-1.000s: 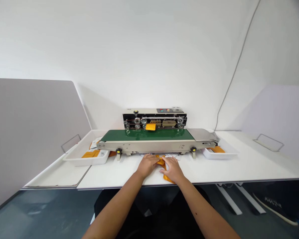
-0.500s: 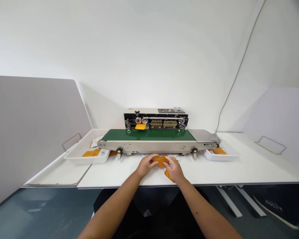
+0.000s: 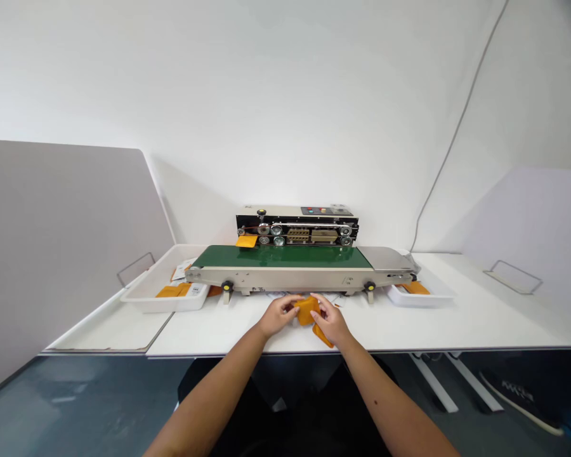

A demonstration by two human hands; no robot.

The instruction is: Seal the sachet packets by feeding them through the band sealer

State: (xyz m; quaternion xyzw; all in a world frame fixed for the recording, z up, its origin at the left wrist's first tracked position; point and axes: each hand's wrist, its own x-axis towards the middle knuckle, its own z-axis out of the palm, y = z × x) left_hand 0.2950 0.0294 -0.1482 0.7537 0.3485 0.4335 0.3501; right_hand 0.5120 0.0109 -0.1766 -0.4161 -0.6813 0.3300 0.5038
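Observation:
Between my two hands, just in front of the conveyor, is a small orange packet [image 3: 307, 311]. My left hand [image 3: 276, 315] pinches its left side with thumb and fingers. My right hand [image 3: 332, 321] grips its right side. A second orange packet [image 3: 322, 336] lies below the right palm, partly covered by it; whether the hand holds it I cannot tell. Behind stands a band sealing machine [image 3: 297, 227] with a green conveyor belt [image 3: 285, 256]. An orange packet [image 3: 246, 241] sticks out of the sealer's left end, above the belt.
A white tray [image 3: 164, 304] with orange and white packets stands under the belt's left end. Another white tray [image 3: 435, 297] with orange packets is at the right end. Papers or packets lie beneath the conveyor. Grey partitions flank the white table [image 3: 209, 333].
The packet in the sealer has travelled left along the machine. The packet between my hands has turned to show a flatter, squarer face; both hands stay nearly in place.

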